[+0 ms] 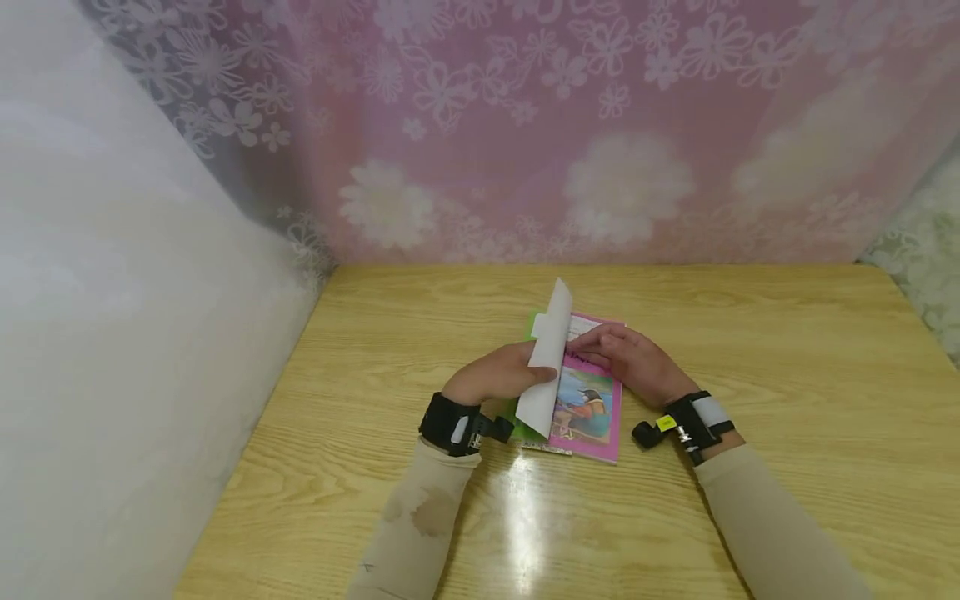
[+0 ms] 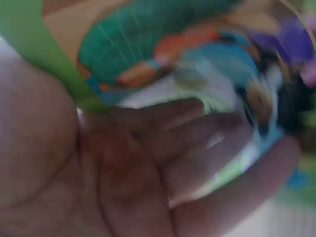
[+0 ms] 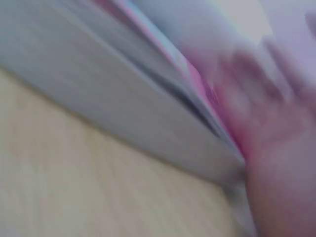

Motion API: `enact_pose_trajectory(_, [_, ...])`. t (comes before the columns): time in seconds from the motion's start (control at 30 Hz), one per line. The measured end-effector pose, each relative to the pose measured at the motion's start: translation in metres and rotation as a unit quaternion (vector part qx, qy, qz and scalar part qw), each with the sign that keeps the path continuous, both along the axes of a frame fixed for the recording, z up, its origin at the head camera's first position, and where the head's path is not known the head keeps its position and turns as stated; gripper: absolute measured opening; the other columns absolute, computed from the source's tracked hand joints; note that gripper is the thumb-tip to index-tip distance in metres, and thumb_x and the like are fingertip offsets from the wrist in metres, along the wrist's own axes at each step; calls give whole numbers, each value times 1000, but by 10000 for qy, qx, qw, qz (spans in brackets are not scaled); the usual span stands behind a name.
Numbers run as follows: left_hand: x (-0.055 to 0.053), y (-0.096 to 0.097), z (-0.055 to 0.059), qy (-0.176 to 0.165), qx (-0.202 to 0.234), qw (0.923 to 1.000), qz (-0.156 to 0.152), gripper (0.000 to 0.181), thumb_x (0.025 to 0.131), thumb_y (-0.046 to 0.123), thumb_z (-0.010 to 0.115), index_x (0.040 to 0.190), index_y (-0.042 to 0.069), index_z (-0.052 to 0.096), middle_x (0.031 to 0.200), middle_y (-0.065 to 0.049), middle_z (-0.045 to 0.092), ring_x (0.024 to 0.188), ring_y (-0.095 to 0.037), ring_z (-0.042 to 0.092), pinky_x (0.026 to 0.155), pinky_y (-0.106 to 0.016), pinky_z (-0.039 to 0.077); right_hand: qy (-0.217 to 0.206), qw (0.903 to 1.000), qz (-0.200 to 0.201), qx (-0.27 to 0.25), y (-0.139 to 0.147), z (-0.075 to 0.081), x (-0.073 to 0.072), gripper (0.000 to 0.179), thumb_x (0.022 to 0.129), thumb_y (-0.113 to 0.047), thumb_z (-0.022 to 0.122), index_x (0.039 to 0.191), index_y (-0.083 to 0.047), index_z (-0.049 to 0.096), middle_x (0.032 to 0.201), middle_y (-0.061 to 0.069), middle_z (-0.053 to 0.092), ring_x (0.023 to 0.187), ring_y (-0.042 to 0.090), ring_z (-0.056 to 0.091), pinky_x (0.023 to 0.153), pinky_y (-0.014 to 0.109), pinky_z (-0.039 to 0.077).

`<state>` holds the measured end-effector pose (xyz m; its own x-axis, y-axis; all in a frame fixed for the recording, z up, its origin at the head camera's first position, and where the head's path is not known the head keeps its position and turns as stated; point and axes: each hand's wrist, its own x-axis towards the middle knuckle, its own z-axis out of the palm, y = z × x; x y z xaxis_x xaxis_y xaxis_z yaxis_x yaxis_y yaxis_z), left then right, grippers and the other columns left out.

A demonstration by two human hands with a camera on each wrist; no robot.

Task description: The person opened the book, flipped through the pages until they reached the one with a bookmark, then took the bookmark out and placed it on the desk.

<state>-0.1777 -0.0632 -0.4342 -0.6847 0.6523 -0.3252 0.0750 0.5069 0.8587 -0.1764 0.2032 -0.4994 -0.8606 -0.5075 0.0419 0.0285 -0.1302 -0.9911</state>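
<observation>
A book [image 1: 585, 408] lies on the table, its right-hand page pink-bordered with a coloured picture of a figure. A white curved leaf [image 1: 547, 367] stands up along the middle of it. My left hand [image 1: 502, 373] holds this leaf, thumb on the white side and the other fingers behind. In the left wrist view, those fingers [image 2: 197, 153] lie nearly straight before a green-edged colour picture [image 2: 148, 44]. My right hand [image 1: 630, 360] rests on the upper right of the pink page, fingertips near the upright leaf. The right wrist view shows the thick page edges [image 3: 123, 98] beside that hand, blurred.
The book lies on a wood-grain table [image 1: 750, 350]. A pink flowered curtain [image 1: 510, 167] hangs behind the far edge, and a white wall-like sheet [image 1: 150, 292] borders the left. Black wrist straps with small cameras [image 1: 645, 433] sit close to the book.
</observation>
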Motion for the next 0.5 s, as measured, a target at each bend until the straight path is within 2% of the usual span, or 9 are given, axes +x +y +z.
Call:
enact_pose_trajectory(0.1, [-7,-20,0,-630,493,9968,-16,50,110,24,53,155,8,41,118,-13,69,101,-24,72,89,-38,57,-188,9900,583,-1271,4,-5,-5,42,115,-14,25,136,13,50,142,24,55,141,35,50,117,41,39])
enact_pose_trajectory(0.17, [-9,-30,3,-757,553,9956,15,52,110,27,53,156,9,38,118,-15,69,100,-27,73,88,-41,58,-215,9843,728,-1595,7,-6,-6,42,115,-14,24,136,10,51,141,21,56,140,34,51,118,42,38])
enact_pose_trajectory(0.23, [-8,-43,10,-429,236,9982,342,54,108,32,56,155,10,41,118,-13,69,99,-26,73,86,-40,59,-237,9816,827,-1703,7,-7,-6,40,114,-13,25,135,6,54,141,19,58,140,32,51,118,42,37])
enact_pose_trajectory(0.27, [-6,-50,14,-125,-67,9979,626,54,107,34,57,153,10,44,118,-13,69,98,-25,72,86,-41,58,-248,9809,848,-1731,7,-7,-6,39,114,-12,25,134,5,54,141,18,58,140,32,52,119,42,37])
enact_pose_trajectory(0.3, [-5,-57,18,220,-421,9942,967,53,106,36,59,150,9,47,118,-12,69,98,-25,71,85,-42,58,-269,9802,867,-1760,8,-7,-6,39,114,-11,25,134,4,54,140,18,58,139,31,52,119,42,37])
enact_pose_trajectory(0.33, [-3,-64,22,569,-781,9866,1318,53,105,36,62,147,7,49,119,-13,69,99,-27,69,86,-43,57,-291,9802,869,-1754,8,-7,-6,39,114,-9,24,134,4,55,140,17,58,139,30,53,118,41,37])
enact_pose_trajectory(0.4, [0,-78,30,1334,-1560,9594,1936,59,100,34,69,146,2,50,127,-17,65,110,-32,64,93,-45,53,-328,9800,862,-1765,7,-8,-6,39,113,-7,24,132,2,56,140,16,59,139,30,53,118,40,38])
enact_pose_trajectory(0.47, [1,-83,35,1910,-2073,9316,2294,71,95,29,75,151,-1,42,143,-26,54,131,-41,52,109,-51,43,-288,9801,869,-1761,7,-9,-6,39,112,-5,24,133,3,56,140,16,60,139,30,53,118,40,38])
enact_pose_trajectory(0.5, [1,-82,36,2175,-2167,9229,2322,78,93,25,77,154,-3,37,151,-30,46,140,-44,43,116,-52,36,-264,9799,870,-1778,7,-9,-6,39,112,-4,24,133,3,56,140,17,60,138,30,54,118,40,38])
